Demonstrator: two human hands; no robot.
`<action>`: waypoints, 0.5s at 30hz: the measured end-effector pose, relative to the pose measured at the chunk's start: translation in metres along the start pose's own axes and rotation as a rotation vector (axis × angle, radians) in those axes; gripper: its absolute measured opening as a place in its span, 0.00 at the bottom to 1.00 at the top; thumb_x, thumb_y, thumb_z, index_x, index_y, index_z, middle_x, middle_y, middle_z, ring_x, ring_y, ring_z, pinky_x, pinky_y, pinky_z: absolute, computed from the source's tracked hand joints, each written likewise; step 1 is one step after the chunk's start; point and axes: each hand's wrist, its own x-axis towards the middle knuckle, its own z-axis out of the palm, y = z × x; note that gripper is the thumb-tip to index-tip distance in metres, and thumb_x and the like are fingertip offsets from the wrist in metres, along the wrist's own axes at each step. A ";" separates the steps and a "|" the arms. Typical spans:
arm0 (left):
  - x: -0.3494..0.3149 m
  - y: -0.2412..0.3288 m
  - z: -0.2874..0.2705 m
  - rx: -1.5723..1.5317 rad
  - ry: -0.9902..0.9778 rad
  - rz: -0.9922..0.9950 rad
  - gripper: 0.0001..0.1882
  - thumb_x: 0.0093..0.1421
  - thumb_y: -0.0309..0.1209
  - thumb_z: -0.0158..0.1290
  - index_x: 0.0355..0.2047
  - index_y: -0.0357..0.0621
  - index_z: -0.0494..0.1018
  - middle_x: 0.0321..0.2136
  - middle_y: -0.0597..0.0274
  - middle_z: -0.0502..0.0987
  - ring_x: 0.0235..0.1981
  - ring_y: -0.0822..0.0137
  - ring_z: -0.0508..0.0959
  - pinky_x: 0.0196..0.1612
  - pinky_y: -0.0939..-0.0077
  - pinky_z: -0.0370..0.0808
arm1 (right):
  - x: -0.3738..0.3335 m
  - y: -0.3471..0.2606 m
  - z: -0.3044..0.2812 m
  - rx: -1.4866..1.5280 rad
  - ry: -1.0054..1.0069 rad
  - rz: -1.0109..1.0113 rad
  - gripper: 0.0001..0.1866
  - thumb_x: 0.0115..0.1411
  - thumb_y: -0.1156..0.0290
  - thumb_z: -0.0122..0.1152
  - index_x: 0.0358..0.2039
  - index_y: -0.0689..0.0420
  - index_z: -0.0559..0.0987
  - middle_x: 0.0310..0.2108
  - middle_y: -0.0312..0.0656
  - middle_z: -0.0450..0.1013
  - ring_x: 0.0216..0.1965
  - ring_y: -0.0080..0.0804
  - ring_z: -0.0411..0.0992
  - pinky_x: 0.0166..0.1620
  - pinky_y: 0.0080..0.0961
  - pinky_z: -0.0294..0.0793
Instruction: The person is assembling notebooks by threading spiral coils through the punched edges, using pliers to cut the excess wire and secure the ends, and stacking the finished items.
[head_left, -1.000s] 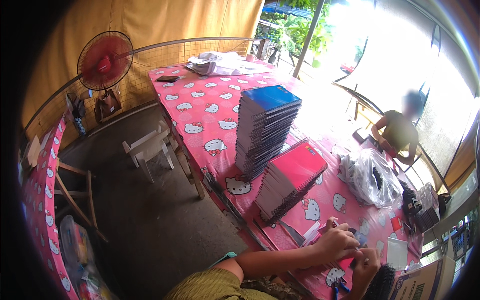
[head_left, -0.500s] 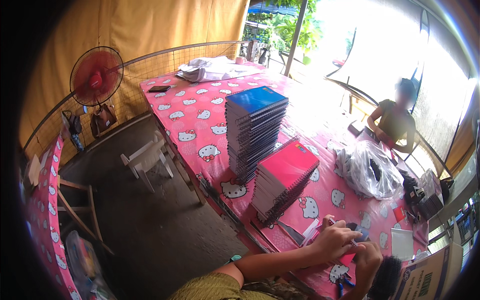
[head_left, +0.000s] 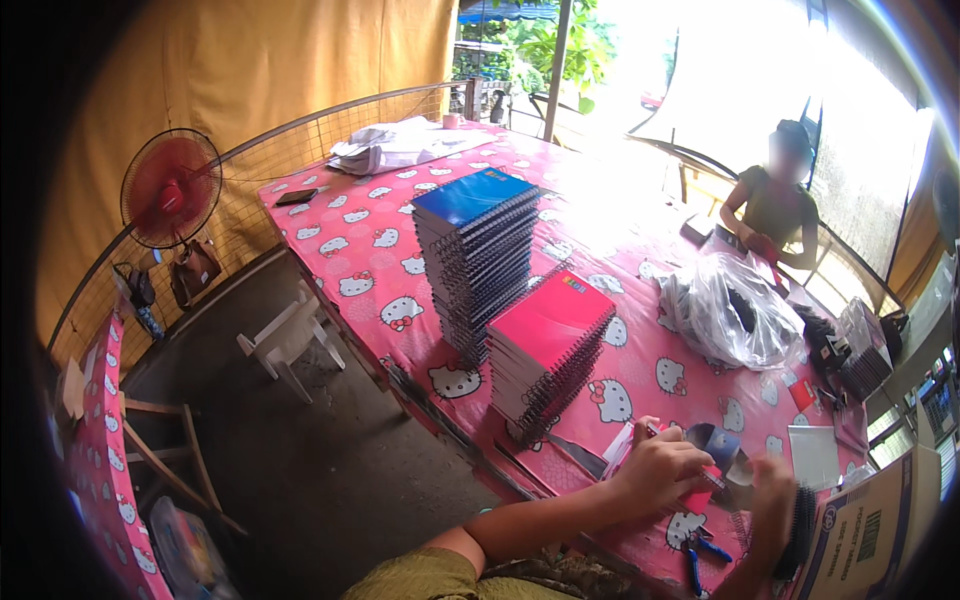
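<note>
My left hand [head_left: 660,470] is closed round a small pink notebook [head_left: 703,490] with a row of punched holes along its edge, above the near edge of the table. Just to its right, my right hand [head_left: 768,490] is smeared by motion, so its fingers cannot be read. Black spiral binding coils [head_left: 800,530] lie beside that hand. Blue-handled pliers [head_left: 707,560] rest on the tablecloth below the notebook. Behind my hands sits a dark blue rounded object [head_left: 708,438] whose kind I cannot make out.
A tall stack of blue spiral notebooks [head_left: 480,250] stands beside a shorter pink stack [head_left: 555,340] on the pink table cover [head_left: 400,280]. A clear plastic bag [head_left: 730,320] lies farther right, before another person [head_left: 780,200]. A cardboard box [head_left: 870,530] stands at the right.
My right hand has moved away from the pink notebook, to the right toward the coils. My left hand still grips the notebook. The whole view has shifted slightly.
</note>
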 end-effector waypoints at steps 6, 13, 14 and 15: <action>0.009 0.002 0.005 0.046 -0.050 -0.029 0.17 0.49 0.35 0.63 0.41 0.51 0.78 0.35 0.67 0.78 0.43 0.66 0.73 0.57 0.57 0.55 | 0.020 0.118 0.047 -0.053 -0.288 -0.054 0.23 0.44 0.59 0.70 0.34 0.62 0.77 0.33 0.50 0.74 0.38 0.48 0.74 0.44 0.39 0.71; 0.007 -0.003 -0.002 0.100 -0.040 -0.017 0.19 0.45 0.33 0.65 0.40 0.48 0.77 0.37 0.63 0.74 0.47 0.60 0.70 0.53 0.58 0.62 | 0.020 0.095 0.048 -0.345 -0.303 -0.038 0.21 0.43 0.67 0.69 0.36 0.60 0.72 0.33 0.47 0.74 0.39 0.49 0.74 0.39 0.43 0.73; 0.006 -0.004 -0.002 0.103 -0.018 -0.015 0.18 0.44 0.33 0.65 0.38 0.48 0.77 0.36 0.63 0.75 0.46 0.60 0.71 0.52 0.58 0.63 | 0.018 0.097 0.049 -0.273 -0.209 0.025 0.21 0.42 0.69 0.69 0.36 0.60 0.72 0.34 0.46 0.74 0.38 0.47 0.75 0.38 0.43 0.74; 0.006 -0.005 -0.001 0.090 -0.015 -0.004 0.18 0.44 0.34 0.65 0.37 0.48 0.77 0.35 0.63 0.75 0.45 0.60 0.71 0.52 0.58 0.64 | 0.020 0.100 0.045 -0.216 -0.106 0.083 0.21 0.42 0.71 0.68 0.37 0.60 0.71 0.35 0.45 0.73 0.38 0.45 0.75 0.38 0.43 0.74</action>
